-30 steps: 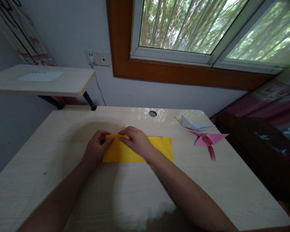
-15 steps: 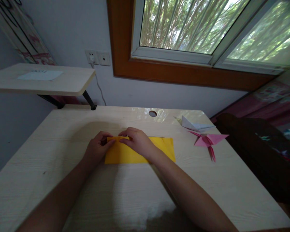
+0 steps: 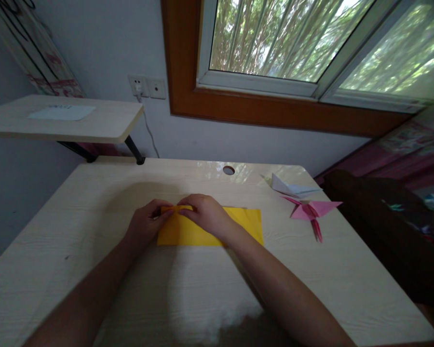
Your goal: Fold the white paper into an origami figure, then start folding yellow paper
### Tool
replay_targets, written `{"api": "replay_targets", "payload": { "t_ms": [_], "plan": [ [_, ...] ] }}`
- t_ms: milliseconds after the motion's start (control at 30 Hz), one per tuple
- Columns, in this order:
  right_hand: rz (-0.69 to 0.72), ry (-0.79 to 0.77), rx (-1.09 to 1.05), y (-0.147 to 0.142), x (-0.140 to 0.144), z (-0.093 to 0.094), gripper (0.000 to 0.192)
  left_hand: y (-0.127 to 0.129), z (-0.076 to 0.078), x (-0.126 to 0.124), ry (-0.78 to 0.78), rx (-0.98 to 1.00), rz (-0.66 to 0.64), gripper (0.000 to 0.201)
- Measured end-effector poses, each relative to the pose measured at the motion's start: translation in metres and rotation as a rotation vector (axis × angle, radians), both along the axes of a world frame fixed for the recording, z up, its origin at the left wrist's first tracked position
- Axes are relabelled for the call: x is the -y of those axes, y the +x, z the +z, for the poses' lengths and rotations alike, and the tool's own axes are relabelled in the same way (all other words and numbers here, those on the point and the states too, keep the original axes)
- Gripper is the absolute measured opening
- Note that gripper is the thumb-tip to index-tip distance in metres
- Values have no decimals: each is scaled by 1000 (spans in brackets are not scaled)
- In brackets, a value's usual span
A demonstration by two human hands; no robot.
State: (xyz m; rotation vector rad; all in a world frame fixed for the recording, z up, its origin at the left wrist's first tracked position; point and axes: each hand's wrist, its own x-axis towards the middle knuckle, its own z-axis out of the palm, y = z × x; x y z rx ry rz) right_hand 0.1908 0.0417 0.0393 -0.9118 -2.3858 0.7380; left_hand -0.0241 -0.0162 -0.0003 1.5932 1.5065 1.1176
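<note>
Matt yellow paper on glossy wood-grain desk

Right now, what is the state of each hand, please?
Left hand: fingers curled, pinching the far left edge of the yellow paper.
Right hand: fingers bent, pressing on the same paper's far edge.

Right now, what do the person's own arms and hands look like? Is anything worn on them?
Both forearms are bare, with no sleeves in view. The left hand and right hand wear no gloves, and no watch, bracelet or ring can be made out. The nails are too small to judge in the dim light.
</note>
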Motion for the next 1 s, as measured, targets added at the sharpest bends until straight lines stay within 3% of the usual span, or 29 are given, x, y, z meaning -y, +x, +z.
{"api": "replay_targets", "payload": {
  "t_ms": [267,633,1000],
  "plan": [
    [-10,81,27,-1,5,-2,24,-1,-3,-2,-12,111,68,33],
    [-52,163,30,-3,8,-7,26,3,-3,-3,-17,309,66,46],
    [-14,365,66,-2,10,-11,28,0,-9,-7,-8,315,72,44]
  ]
}}
